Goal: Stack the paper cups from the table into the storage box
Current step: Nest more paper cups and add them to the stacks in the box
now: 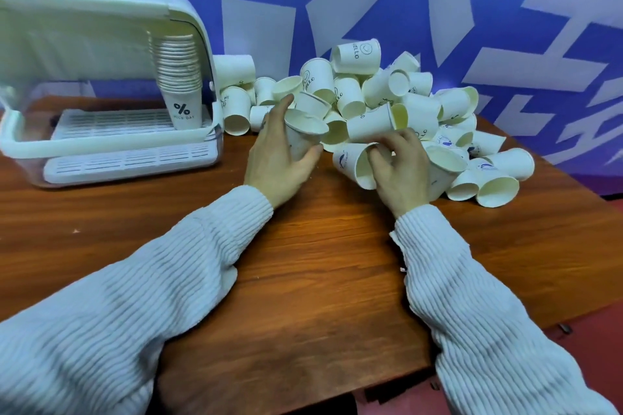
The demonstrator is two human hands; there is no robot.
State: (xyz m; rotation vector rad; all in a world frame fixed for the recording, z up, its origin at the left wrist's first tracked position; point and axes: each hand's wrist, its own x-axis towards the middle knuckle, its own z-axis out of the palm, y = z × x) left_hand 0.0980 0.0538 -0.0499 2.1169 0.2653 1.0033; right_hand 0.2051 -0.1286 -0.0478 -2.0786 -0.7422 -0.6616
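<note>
1. The left hand is curling its fingers and thumb around an upright paper cup, holding it just above the tabletop.
2. The right hand is pinching the rim of a tipped cup at the near edge of the pile of cups.
3. The pile is lying across the tabletop's far right.
4. At far left the storage box is standing with its lid raised, a stack of cups sitting upright inside.

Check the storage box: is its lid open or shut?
Open. The box's lid is swung up above the tray, and the cup stack stands exposed inside.
</note>
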